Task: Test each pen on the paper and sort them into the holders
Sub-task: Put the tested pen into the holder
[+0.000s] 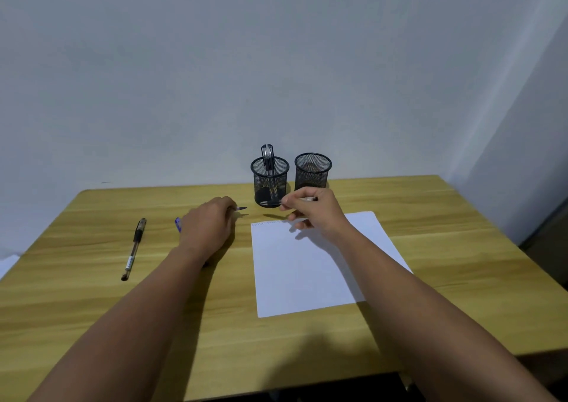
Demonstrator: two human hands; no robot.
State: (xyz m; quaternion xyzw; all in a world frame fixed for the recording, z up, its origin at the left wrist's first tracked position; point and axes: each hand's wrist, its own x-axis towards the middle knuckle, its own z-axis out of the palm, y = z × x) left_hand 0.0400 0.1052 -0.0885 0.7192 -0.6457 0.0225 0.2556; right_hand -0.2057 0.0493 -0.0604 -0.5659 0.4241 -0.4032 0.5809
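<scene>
Black mesh holders [270, 183], white paper [304, 272], yellowish wood-grain table [430, 278]

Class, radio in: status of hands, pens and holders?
Right hand grips pen. Left hand pinches cap. Left holder holds pens. Nothing blocking.

Two holders [270, 182] [313, 171] stand behind the paper [307, 272] — a pen [134, 249] lies far left.

Wooden table [92, 309] against a pale wall, white paper [307, 272] right of centre, two black mesh holders [270, 183] side by side at the back, black pen [134, 248] lying far left
</scene>
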